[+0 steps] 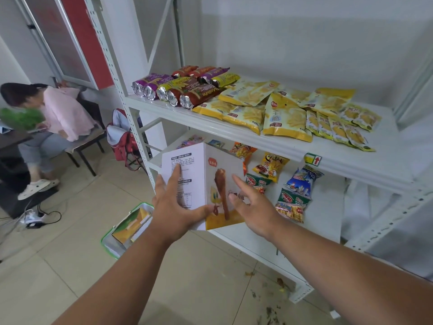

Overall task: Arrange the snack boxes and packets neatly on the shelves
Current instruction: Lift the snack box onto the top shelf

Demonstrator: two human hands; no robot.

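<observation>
We have both arms reaching in from the bottom of the frame, meeting at the centre on a tall snack box. Our left hand lies flat against the box's white printed side, fingers straight and spread, thumb tucked along the lower corner edge, pressing rather than gripping. Our right hand is at the box's yellow-and-white front panel, fingers loosely extended and relaxed; we cannot tell whether they actually touch the cardboard. The box stands upright with one corner edge turned toward us, at the front left of the lower shelf, smooth matte card with a drumstick picture on it.

Right of the box on that white metal shelf lie small crinkly packets, green, blue and orange, scattered loose. On the upper shelf we see glossy foil tubes with silver crimped ends, side by side at the left, then flat yellow pouches overlapping in the middle, and a fanned row of small yellow sachets at the right.

Lower left of centre, a green-rimmed basket sits on the tiled floor with another box in it. At the far left of the frame, a person in a pink top sits on a chair.
</observation>
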